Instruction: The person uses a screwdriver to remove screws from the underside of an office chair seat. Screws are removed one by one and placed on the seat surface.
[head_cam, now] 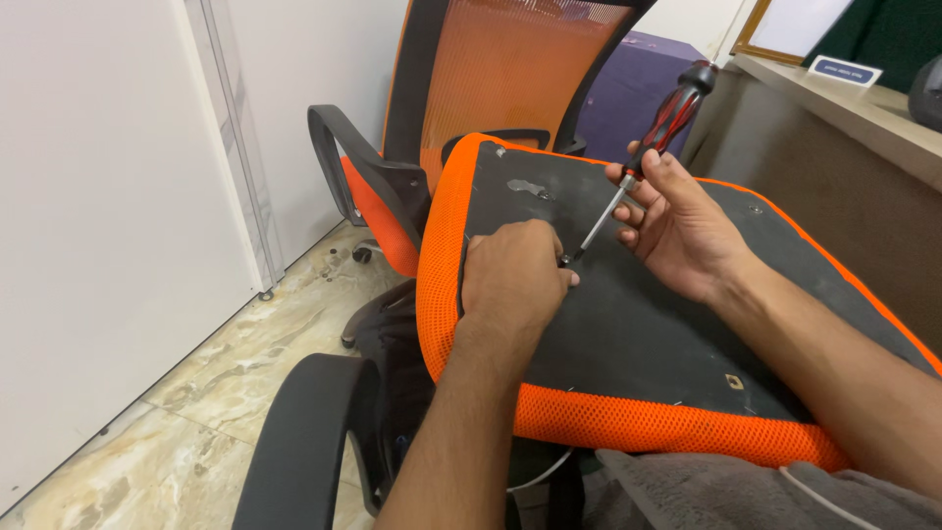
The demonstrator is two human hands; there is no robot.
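Screwdriver (659, 135), red-and-black handle, is pinched in the right hand (680, 234), fingers curled round the lower handle and top of the shaft. It slants up and away from that hand; the metal tip comes down right at the left hand (514, 277), touching or almost touching its fingertips. Left hand is closed, knuckles up, pressing on the seat underside w/ the fingers bunched at the tip. Can't tell if they pinch a screw, too small to see.

Surface under both hands is an upturned chair seat (638, 334): flat black panel, orange mesh wrapped round the rim. It tilts, the end beyond the hands riding higher. A metal bracket (528, 186) sits beyond the left hand near the upper edge. A small square fitting (734, 381) lies near the lower rim, below the right forearm, well apart from both hands.

Room: white wall panel (108, 216) to the left of the left hand, marbled tile floor (226, 393) below it. A second chair, orange mesh back (500, 79), stands just beyond the seat, its black armrest (343, 162) up-left of the left hand. Another black armrest (304, 432) curves below the left forearm. Brown counter (834, 147) rises to the right of the right hand.

Seat's left rim is just beside the left hand; open floor lies past it toward the wall. Right side is tighter, counter near.
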